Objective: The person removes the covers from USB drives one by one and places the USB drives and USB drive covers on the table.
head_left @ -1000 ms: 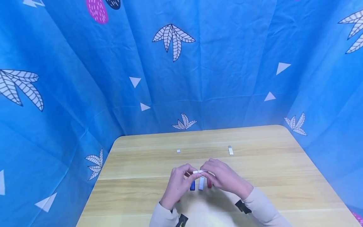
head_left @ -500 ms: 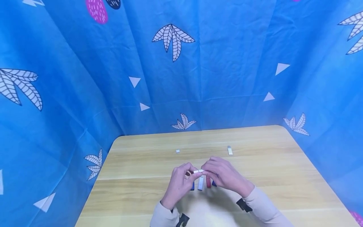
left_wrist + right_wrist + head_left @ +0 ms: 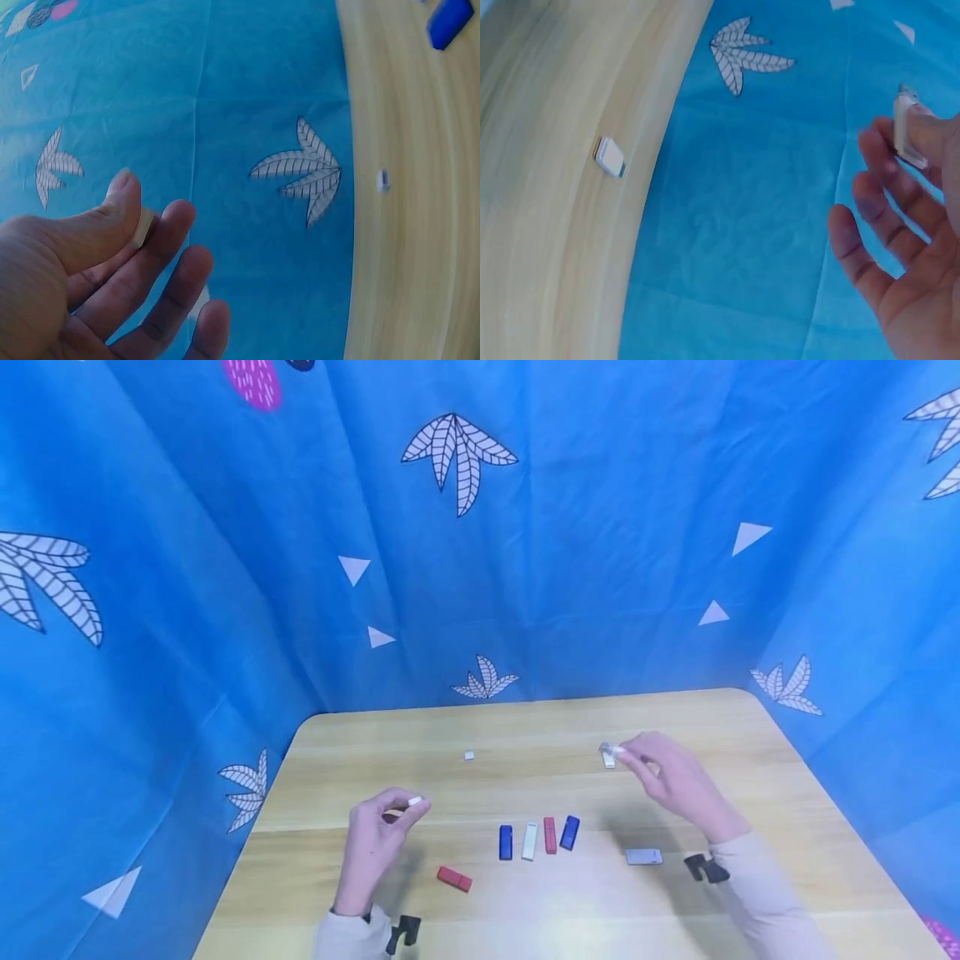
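Row: four USB sticks point(image 3: 529, 842) lying
Table edge point(image 3: 525, 706): bordering curtain point(image 3: 600, 527)
Left hand point(image 3: 375, 833): pinching cap point(image 3: 416, 801)
Right hand point(image 3: 681, 781): pinching white stick point(image 3: 901, 129)

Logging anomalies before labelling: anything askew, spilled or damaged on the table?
No spill or damage visible. Mildly odd: left of the central row of four rectangular sticks, a red rectangular stick lies diagonally; right of it, a grey rectangular stick lies crosswise. Neither matches the row.

Two blue sticks point(image 3: 506, 842), two red sticks point(image 3: 550, 836), one grey stick point(image 3: 643, 857), three whitish sticks point(image 3: 528, 842), two white caps point(image 3: 468, 756).
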A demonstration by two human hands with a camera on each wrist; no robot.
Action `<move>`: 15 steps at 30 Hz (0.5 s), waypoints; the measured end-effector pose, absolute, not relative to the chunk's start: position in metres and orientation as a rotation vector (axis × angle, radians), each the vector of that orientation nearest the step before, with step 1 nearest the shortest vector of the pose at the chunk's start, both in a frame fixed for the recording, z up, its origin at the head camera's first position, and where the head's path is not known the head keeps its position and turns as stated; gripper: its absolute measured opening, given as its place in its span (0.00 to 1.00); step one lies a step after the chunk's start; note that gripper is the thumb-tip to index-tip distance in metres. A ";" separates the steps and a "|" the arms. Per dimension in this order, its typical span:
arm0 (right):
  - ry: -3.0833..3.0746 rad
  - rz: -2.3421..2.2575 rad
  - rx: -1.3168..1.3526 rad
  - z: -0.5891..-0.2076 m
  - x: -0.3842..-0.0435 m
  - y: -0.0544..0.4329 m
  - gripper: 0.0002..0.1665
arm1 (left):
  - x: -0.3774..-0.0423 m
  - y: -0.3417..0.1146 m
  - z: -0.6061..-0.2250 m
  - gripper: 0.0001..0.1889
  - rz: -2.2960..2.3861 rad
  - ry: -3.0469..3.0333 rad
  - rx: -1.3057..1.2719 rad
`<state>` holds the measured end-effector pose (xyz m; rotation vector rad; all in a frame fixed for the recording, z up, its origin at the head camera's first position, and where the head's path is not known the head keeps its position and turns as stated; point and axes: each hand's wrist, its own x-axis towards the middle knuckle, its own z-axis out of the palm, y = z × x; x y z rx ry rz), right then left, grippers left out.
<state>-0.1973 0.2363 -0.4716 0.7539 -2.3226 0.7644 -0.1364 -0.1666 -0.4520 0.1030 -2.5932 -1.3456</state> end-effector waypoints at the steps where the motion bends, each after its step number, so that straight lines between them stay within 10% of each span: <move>1: -2.363 0.772 0.699 -0.470 -0.199 0.241 0.08 | -0.138 -0.170 -0.454 0.07 -1.341 -2.609 0.053; 15: -2.589 1.169 0.031 -0.472 -0.235 0.228 0.16 | -0.142 -0.151 -0.469 0.19 -1.161 -2.689 -0.145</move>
